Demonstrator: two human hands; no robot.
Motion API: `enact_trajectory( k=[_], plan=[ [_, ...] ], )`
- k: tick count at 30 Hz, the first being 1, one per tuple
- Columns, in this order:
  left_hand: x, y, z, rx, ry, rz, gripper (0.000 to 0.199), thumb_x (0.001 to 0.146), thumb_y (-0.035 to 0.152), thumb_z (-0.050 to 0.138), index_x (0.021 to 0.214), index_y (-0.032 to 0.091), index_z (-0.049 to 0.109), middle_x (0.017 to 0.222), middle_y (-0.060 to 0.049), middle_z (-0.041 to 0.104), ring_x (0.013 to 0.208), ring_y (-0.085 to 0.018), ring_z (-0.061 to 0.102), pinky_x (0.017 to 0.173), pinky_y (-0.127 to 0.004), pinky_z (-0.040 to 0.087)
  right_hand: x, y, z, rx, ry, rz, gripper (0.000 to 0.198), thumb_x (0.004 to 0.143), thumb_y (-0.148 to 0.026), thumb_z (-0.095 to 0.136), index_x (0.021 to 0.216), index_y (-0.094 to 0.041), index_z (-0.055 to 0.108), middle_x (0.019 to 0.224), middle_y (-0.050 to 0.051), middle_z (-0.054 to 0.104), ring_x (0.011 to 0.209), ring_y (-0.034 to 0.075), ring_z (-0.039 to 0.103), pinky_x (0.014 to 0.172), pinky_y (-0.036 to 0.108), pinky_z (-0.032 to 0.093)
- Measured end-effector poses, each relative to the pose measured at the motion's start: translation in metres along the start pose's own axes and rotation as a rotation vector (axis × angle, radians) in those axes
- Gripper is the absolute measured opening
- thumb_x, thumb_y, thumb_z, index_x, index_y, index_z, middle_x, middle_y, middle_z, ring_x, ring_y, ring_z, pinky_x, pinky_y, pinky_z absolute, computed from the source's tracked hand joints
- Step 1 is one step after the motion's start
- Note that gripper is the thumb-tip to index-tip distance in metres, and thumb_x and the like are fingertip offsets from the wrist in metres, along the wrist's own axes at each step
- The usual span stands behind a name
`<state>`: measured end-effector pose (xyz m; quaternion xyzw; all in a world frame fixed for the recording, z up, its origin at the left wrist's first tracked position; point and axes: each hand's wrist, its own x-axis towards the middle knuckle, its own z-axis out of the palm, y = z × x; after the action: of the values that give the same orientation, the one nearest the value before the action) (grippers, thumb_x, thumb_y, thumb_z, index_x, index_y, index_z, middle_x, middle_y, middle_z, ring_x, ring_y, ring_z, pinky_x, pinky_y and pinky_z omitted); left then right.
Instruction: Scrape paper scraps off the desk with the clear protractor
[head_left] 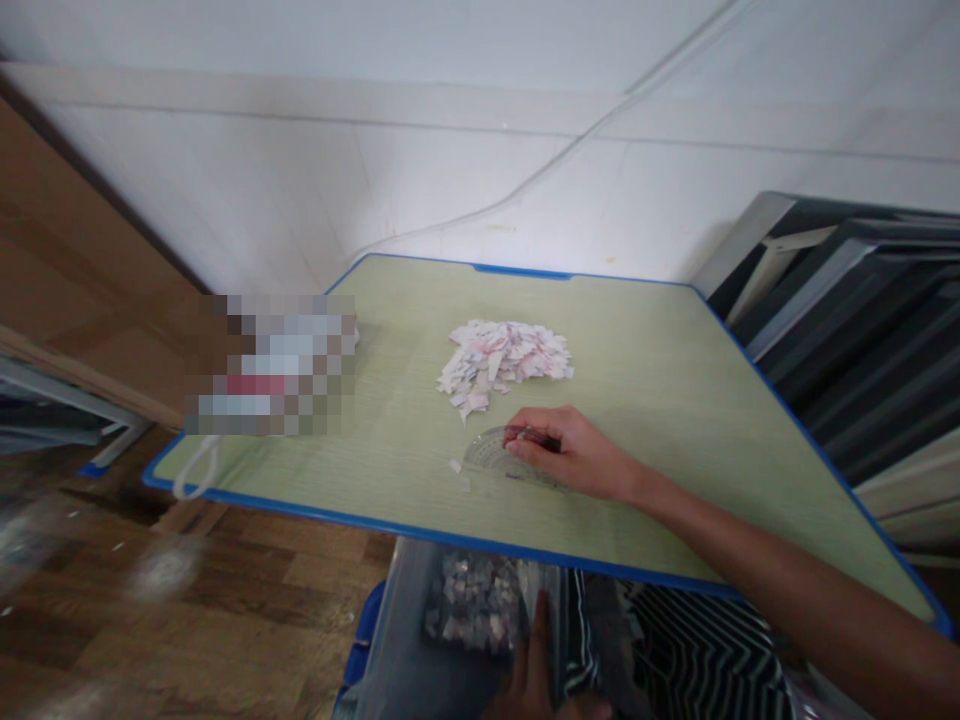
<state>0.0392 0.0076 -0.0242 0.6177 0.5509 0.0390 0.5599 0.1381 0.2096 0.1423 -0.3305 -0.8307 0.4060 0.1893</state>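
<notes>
My right hand (581, 452) is over the tabletop, its fingers and thumb closed on a clear half-round protractor (486, 452) lying against the table surface. Two small paper scraps (455, 466) lie just left of the protractor. Beyond it is a heap of torn white and pinkish paper pieces (506, 358). Below the table's front edge, my left hand (529, 665) grips the right wall of a clear plastic box (397, 640), fingers inside and thumb outside. More paper pieces (474, 605) lie in the box.
The light green table (360, 400) has a blue edge and stands against a white wall. A blurred-out object (277, 380) with a white loop (199, 470) sits at its left side. A cardboard box (90, 260) stands left; dark folded panels (862, 300) lean at the right.
</notes>
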Motion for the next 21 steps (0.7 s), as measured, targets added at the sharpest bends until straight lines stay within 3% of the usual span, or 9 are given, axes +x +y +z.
enact_trajectory(
  k=[4,8,9,12,14,16,18,21],
  plan=[
    [-0.002,0.008,-0.004,0.014,-0.001,0.094,0.064,0.083,0.047,0.052,0.141,0.036,0.026,0.153,-0.004,0.016,0.135,-0.029,0.027,0.100,-0.038,0.042,0.000,0.001,0.001,0.029,-0.001,-0.004,0.023,0.085,-0.031,0.046,0.082,-0.012,0.058,0.060,-0.001,0.049,0.053,0.008,0.038,0.050,0.021,0.031],
    [-0.003,0.014,-0.008,0.037,-0.069,0.118,0.050,0.084,0.048,0.051,0.132,0.035,0.045,0.152,-0.006,0.007,0.134,-0.036,0.025,0.097,-0.049,0.043,0.000,0.001,0.001,0.026,-0.006,-0.002,0.023,0.085,-0.030,0.047,0.083,-0.011,0.059,0.062,0.000,0.051,0.052,0.008,0.038,0.049,0.021,0.031],
    [-0.003,0.014,-0.008,0.031,-0.068,0.103,0.051,0.084,0.050,0.049,0.132,0.033,0.045,0.152,-0.007,0.007,0.134,-0.037,0.026,0.097,-0.049,0.043,0.000,0.001,0.002,0.023,-0.006,-0.002,0.023,0.084,-0.030,0.047,0.083,-0.011,0.059,0.062,0.000,0.051,0.052,0.008,0.039,0.049,0.021,0.031],
    [-0.002,0.014,-0.008,-0.030,-0.028,0.015,0.078,0.080,0.053,0.054,0.144,0.024,0.020,0.151,-0.012,0.016,0.136,-0.031,0.021,0.105,-0.043,0.034,0.001,0.000,0.002,0.004,-0.006,-0.011,0.022,0.084,-0.029,0.047,0.083,-0.011,0.060,0.063,0.000,0.053,0.053,0.008,0.040,0.050,0.020,0.032],
    [-0.002,0.014,-0.008,-0.066,-0.035,-0.024,0.091,0.077,0.055,0.057,0.145,0.019,0.007,0.151,-0.015,0.016,0.133,-0.032,0.030,0.102,-0.042,0.039,0.001,0.000,0.003,-0.016,0.002,-0.020,0.021,0.084,-0.027,0.047,0.083,-0.011,0.060,0.065,0.001,0.055,0.054,0.008,0.042,0.051,0.020,0.033],
    [-0.003,0.015,-0.007,-0.042,-0.050,-0.007,0.092,0.078,0.056,0.056,0.145,0.020,0.005,0.152,-0.016,0.013,0.127,-0.033,0.042,0.094,-0.041,0.047,0.002,0.000,0.001,-0.036,0.004,-0.033,0.020,0.084,-0.026,0.047,0.082,-0.011,0.060,0.066,0.002,0.056,0.055,0.008,0.044,0.053,0.020,0.033],
    [-0.004,0.015,-0.007,0.032,-0.044,0.048,0.077,0.082,0.055,0.052,0.144,0.029,0.016,0.153,-0.011,0.012,0.128,-0.032,0.041,0.092,-0.040,0.049,0.002,-0.001,-0.001,-0.060,0.001,-0.034,0.018,0.083,-0.025,0.048,0.081,-0.012,0.060,0.066,0.001,0.057,0.055,0.007,0.044,0.053,0.020,0.033],
    [-0.004,0.013,-0.007,0.129,-0.035,0.142,0.041,0.088,0.047,0.045,0.130,0.045,0.043,0.154,0.000,0.012,0.134,-0.033,0.027,0.095,-0.044,0.046,0.000,-0.003,-0.009,-0.197,0.071,-0.015,0.017,0.083,-0.022,0.047,0.077,-0.013,0.060,0.061,0.000,0.053,0.052,0.008,0.041,0.053,0.022,0.030]
  ],
)
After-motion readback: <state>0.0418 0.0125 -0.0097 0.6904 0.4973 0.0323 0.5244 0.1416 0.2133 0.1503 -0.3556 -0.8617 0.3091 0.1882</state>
